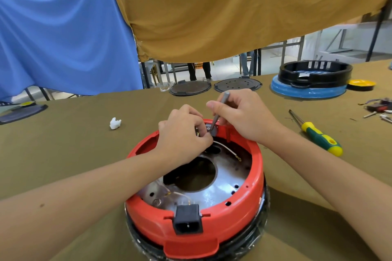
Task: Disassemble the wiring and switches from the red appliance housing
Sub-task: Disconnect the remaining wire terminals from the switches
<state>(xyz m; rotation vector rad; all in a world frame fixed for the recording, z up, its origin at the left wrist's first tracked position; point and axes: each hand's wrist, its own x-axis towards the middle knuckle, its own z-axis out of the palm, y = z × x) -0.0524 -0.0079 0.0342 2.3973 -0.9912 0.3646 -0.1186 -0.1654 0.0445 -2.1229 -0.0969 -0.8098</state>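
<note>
An olive-covered table [74, 144] carries the red housing [252, 186] at its near edge, open side up. Beyond it lie two dark round lids [189, 88], and to the right a black ring [316, 73] sits on a blue disc [307, 91]. A green-and-yellow screwdriver [318, 133] lies right of the housing. The left hand [184, 133] pinches a grey switch [211, 128] at the far rim, covering part of it. The right hand [239, 114] grips a thin grey tool [219, 110] whose tip meets that switch. A white wire [227, 148] trails inside, and a white scrap [115, 123] lies to the left.
</note>
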